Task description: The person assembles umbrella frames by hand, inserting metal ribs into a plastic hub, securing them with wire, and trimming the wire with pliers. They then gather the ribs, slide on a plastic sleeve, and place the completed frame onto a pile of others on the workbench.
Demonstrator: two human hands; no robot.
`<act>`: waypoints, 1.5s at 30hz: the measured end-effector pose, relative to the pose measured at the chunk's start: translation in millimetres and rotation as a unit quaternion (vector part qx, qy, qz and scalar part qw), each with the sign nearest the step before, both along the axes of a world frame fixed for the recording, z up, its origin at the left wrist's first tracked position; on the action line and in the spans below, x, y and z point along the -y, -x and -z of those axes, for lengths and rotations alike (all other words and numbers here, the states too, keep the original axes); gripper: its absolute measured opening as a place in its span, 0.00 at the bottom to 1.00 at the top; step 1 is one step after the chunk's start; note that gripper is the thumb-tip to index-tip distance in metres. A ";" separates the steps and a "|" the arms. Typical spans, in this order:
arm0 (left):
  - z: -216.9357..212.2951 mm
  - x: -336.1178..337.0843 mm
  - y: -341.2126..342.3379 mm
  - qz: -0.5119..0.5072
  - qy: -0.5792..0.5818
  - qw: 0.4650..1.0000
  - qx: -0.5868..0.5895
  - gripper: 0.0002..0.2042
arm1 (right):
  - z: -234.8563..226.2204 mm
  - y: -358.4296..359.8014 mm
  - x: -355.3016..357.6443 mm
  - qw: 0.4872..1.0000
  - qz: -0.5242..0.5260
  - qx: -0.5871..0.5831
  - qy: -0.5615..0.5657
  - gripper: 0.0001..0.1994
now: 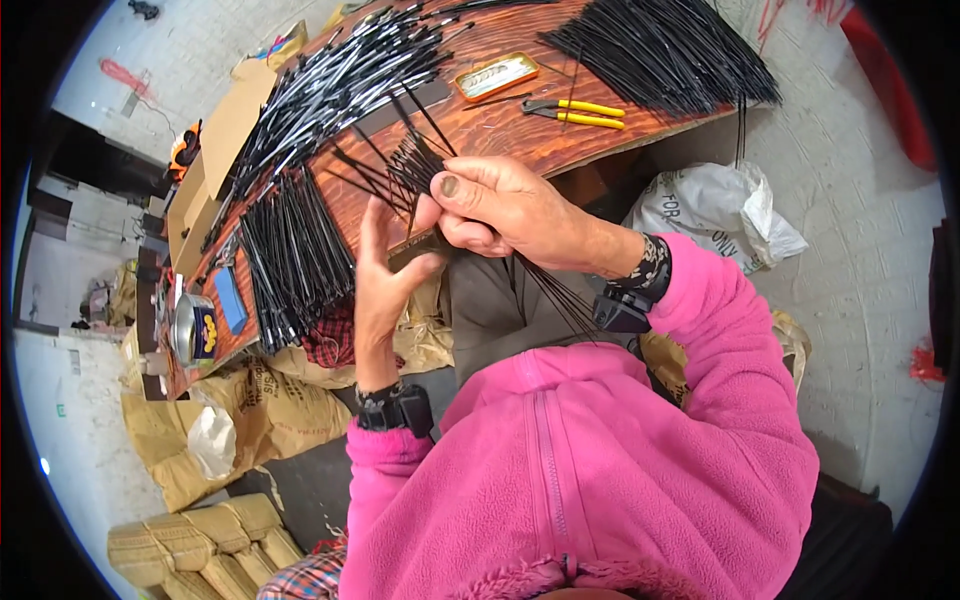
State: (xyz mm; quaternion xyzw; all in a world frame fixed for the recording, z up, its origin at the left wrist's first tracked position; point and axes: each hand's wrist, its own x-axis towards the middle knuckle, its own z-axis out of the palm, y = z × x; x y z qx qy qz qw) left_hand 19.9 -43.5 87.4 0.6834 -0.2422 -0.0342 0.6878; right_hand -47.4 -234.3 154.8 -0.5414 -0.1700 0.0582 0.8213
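Observation:
My right hand is closed around a bundle of thin black rods. Their upper ends fan out over the table edge, and their long tails hang below the fist toward my lap. Just left of the bundle, my left hand is open, thumb apart from the fingers; whether its fingertips touch the rods I cannot tell. A stack of black rods lies on the table beside my left hand. Behind it spreads a larger pile of shiny black rods.
On the wooden table lie yellow-handled pliers, a shallow orange-rimmed tin, another pile of black rods and a blue block. A metal can stands at the left edge. A white sack sits on the floor.

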 end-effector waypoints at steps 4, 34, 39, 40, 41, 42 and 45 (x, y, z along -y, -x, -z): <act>16.0 17.2 -17.8 0.162 -0.107 0.969 -0.150 0.21 | -1.6 -3.0 -4.7 1.000 -0.022 0.004 -0.002 0.19; 52.4 86.6 -127.9 0.202 -0.357 0.822 0.395 0.13 | 254.5 -49.5 7.1 0.873 0.196 0.146 0.422 0.06; 74.8 74.0 -126.3 0.210 -0.269 0.899 0.275 0.14 | 250.4 -19.2 32.5 0.861 0.143 0.101 0.477 0.13; 70.7 72.6 -126.1 0.206 -0.291 0.880 0.315 0.15 | 239.8 -17.9 41.0 0.860 0.153 0.090 0.478 0.16; 67.5 74.3 -125.9 0.206 -0.310 0.858 0.354 0.16 | 227.6 -15.9 53.9 0.859 0.149 0.092 0.481 0.16; 66.5 74.7 -125.8 0.205 -0.330 0.834 0.392 0.18 | 213.8 -15.5 67.8 0.869 0.121 0.087 0.472 0.16; 75.2 72.1 -122.3 0.194 -0.259 0.896 0.305 0.18 | 156.1 -24.0 79.8 0.929 0.093 -0.006 0.358 0.14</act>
